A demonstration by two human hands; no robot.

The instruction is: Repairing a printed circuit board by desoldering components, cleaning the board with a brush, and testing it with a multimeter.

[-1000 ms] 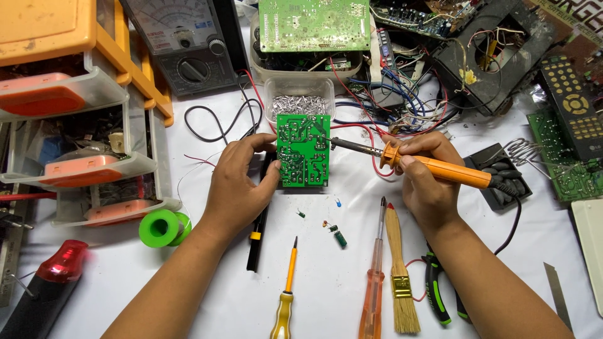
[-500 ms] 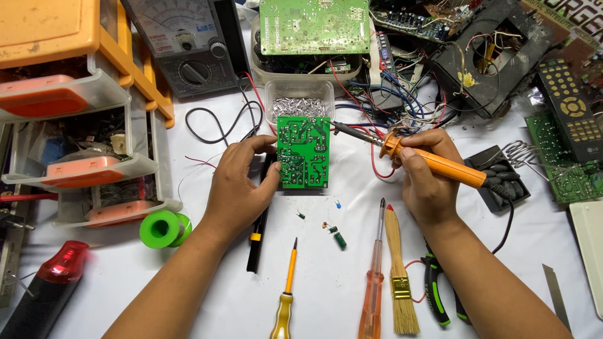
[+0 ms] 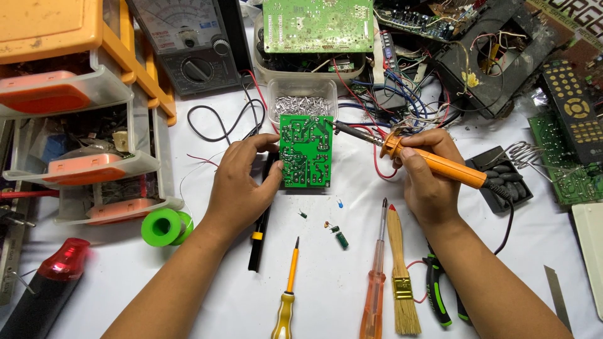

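A small green circuit board (image 3: 306, 150) stands on edge on the white table, solder side toward me. My left hand (image 3: 242, 182) steadies it from its left side, thumb against the board's edge. My right hand (image 3: 427, 176) grips an orange-handled soldering iron (image 3: 433, 164) like a pen. Its metal tip (image 3: 333, 124) touches the upper right part of the board. A black cord runs from the iron's handle toward the right.
An orange drawer cabinet (image 3: 81, 107) stands at left, an analog multimeter (image 3: 188, 44) and a larger green board (image 3: 317, 25) behind. A green solder spool (image 3: 164, 227), screwdrivers (image 3: 287, 289), a brush (image 3: 402, 270), pliers (image 3: 436, 295) and loose components (image 3: 339, 237) lie near me. A soldering stand (image 3: 502, 179) sits at right.
The soldering iron's tip has moved left and slightly up onto the board's upper right area. My left hand keeps the board upright in the same place.
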